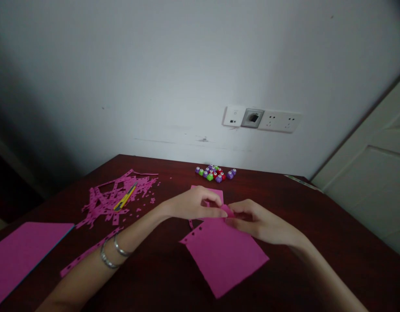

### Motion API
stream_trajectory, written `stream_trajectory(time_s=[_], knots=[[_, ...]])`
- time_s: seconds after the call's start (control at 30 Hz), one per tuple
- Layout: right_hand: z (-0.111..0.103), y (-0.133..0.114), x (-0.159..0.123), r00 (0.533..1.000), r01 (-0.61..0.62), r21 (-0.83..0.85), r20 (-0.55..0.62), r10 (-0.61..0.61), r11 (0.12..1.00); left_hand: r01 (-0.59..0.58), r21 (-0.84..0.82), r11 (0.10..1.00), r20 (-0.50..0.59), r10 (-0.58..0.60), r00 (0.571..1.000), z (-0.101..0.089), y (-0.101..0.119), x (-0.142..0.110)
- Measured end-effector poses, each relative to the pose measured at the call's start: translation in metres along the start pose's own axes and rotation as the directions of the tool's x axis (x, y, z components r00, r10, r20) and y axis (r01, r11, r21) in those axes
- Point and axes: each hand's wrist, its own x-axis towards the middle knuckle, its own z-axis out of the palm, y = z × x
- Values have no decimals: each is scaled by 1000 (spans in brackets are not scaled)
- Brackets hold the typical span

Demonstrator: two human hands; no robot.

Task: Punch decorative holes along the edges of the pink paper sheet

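Observation:
My left hand (195, 203) and my right hand (256, 222) meet near the middle of the table. Between their closed fingertips is a small pink piece (228, 211) that looks like foam or thick paper. Under and in front of the hands lies a pink sheet (226, 260) of similar material, with small holes along its left edge. Another pink piece (216, 193) shows behind my left hand, partly covered by it. Two silver bangles circle my left wrist.
On the left lie a heap of pink scraps (101, 201), a yellow utility knife (124, 198), a punched pink strip (86, 255) and a large pink sheet (27, 255). Several small coloured punches or beads (210, 177) sit by the wall (174, 86). A thin strip (302, 182) rests back right.

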Motion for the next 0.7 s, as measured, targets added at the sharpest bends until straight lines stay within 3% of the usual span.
stream_trajectory(time_s=[0.1, 0.3, 0.5, 0.7], knots=[[-1, -3, 1, 988, -57, 61, 145, 48, 997, 13, -29, 1000, -20, -13, 1000, 7, 1, 2], [1, -7, 4, 996, -48, 86, 85, 40, 995, 105, -191, 976, -53, -117, 992, 11, -4, 5], [5, -1, 7, 996, -31, 181, 86, 16, 983, 89, -399, 913, -70, -128, 989, 15, -13, 7], [6, -3, 8, 995, 26, 184, 92, -44, 983, 127, -527, 840, 3, -148, 989, 16, -22, 7]])
